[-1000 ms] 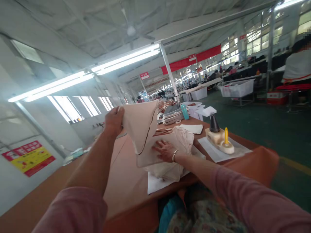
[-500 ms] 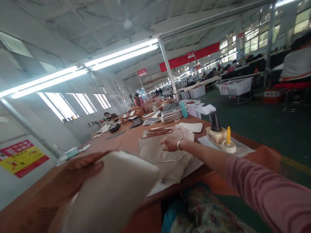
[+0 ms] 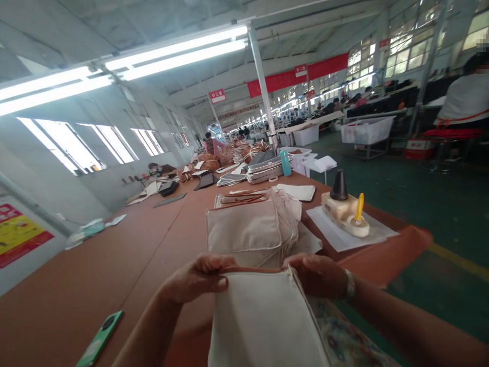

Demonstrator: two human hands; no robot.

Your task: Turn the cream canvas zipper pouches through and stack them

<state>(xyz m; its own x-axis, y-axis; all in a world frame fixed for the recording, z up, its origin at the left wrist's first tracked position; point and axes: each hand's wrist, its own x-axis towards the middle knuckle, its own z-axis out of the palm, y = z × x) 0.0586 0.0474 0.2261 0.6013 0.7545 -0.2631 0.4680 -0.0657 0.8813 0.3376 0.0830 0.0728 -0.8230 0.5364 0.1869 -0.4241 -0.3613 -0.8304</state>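
Observation:
A flat cream fabric pouch [image 3: 255,316] with sewn side edges and a brown strip along its top is held up close in front of me. My left hand [image 3: 202,278] pinches its upper left corner, thumb on the near face. At the upper right corner my right hand [image 3: 319,275] is closed on the edge, its fingertips partly hidden behind the fabric. Just beyond lies a stack of similar cream pouches [image 3: 242,227] with brown-trimmed tops, spread unevenly on the brown table [image 3: 153,265].
A block holder with a black cone [image 3: 339,186] and a yellow-handled tool [image 3: 359,208] sits on white paper at right. A green phone [image 3: 101,339] lies at left. Grey panels [image 3: 269,171] and a teal bottle [image 3: 285,163] stand farther back. A seated person [image 3: 464,99] is at far right.
The pouch in my left hand has moved right and in front of me. My right hand has left the stack, come back toward me and taken the pouch's other corner.

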